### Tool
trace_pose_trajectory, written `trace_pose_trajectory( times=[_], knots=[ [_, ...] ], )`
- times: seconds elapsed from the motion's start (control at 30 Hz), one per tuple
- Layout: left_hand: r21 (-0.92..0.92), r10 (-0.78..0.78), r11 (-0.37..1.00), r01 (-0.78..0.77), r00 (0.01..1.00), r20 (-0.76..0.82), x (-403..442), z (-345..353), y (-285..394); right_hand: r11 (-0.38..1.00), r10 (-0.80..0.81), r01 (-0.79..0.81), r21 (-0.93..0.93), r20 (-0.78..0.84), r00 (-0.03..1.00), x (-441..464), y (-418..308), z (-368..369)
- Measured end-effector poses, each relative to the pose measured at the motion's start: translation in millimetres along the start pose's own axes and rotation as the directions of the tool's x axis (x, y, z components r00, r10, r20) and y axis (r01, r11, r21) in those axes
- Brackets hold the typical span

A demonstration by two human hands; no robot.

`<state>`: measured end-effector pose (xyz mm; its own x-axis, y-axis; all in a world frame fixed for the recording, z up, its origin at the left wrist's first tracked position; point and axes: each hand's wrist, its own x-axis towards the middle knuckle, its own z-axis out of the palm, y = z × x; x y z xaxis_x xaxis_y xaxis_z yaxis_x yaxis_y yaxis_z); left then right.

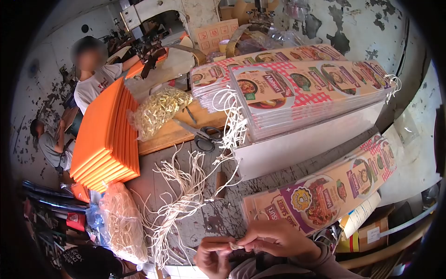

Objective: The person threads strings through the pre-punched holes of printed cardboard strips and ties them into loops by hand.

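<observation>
At the table's near edge, my left hand [213, 255] and my right hand [274, 239] meet with fingertips pinched together. Between them is a small off-white bit of cord [236, 246]; most of it is hidden by the fingers. Just beyond my right hand lies a long printed cardboard panel [320, 190] with food pictures. A loose heap of white cords [179, 200] spreads over the table beyond my left hand. Behind it, black-handled scissors [204, 137] lie near a clear bag of small gold-coloured metal pieces [160, 111].
A stack of printed panels [306, 88] with white cords at its ends stands at the back right. Orange folded pieces [104, 139] are stacked left, above a plastic bag of cords [121, 223]. Other people [95, 79] sit on the left. A cardboard box [371, 232] is lower right.
</observation>
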<state>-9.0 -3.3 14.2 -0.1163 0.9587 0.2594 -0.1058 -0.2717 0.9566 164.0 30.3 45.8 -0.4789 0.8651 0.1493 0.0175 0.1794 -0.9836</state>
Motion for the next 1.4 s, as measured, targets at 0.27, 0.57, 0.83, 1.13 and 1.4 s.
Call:
trace_pose_trajectory(
  times=[0.27, 0.57, 0.83, 1.13, 1.4],
  knots=[
    [0.016, -0.039, 0.999, 0.037, 0.991, 0.128, -1.7, -16.4, 7.1, 0.982, 0.184, -0.185, 0.023, 0.035, 0.982, -3.8, -9.7, 9.1],
    [0.164, 0.149, 0.959, -0.231, 0.904, 0.4, -0.2, -28.9, 3.8, 0.993, 0.109, -0.106, -0.043, 0.071, 0.991, -11.7, -13.3, 10.7],
    [-0.199, -0.052, 0.973, 0.117, 0.951, 0.304, -7.8, -43.7, 2.6, 0.996, -0.032, 0.034, -0.088, 0.018, 0.999, -16.7, -12.1, -3.3],
    [-0.161, 0.049, 0.986, -0.04, 0.997, 0.052, 12.8, -71.4, -5.6, 0.834, -0.114, 0.146, -0.531, 0.093, 0.989, -44.1, -4.1, -7.9],
    [-0.237, 0.085, 0.966, -0.099, 0.994, -0.068, 16.2, -76.6, -10.9, 0.157, 0.117, -0.331, -0.93, -0.315, 0.942, -129.0, -0.6, -31.9]
  ],
)
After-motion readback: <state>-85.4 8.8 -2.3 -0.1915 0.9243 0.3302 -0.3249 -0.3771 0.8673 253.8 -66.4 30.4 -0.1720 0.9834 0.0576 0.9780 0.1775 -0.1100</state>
